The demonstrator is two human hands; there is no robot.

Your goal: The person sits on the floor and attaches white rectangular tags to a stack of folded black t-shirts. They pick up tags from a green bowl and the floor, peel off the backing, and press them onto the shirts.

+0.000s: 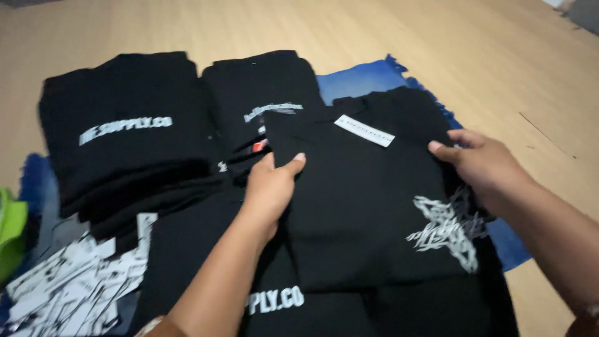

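Observation:
A black t-shirt (pixel 362 206) with a white neck label and a white star-like print lies partly folded in the middle of the view. My left hand (pixel 269 187) grips its left edge, thumb on top of the cloth. My right hand (pixel 480 165) holds its right edge near the shoulder. The shirt rests on another black shirt (pixel 206 262) with white lettering, spread beneath it.
Two stacks of folded black shirts, one at the far left (pixel 125 131) and one behind (pixel 265 100), sit on a blue mat (pixel 359 78) over a wooden floor (pixel 499 56). A black-and-white printed cloth (pixel 68 287) and something green (pixel 11 231) lie at the left.

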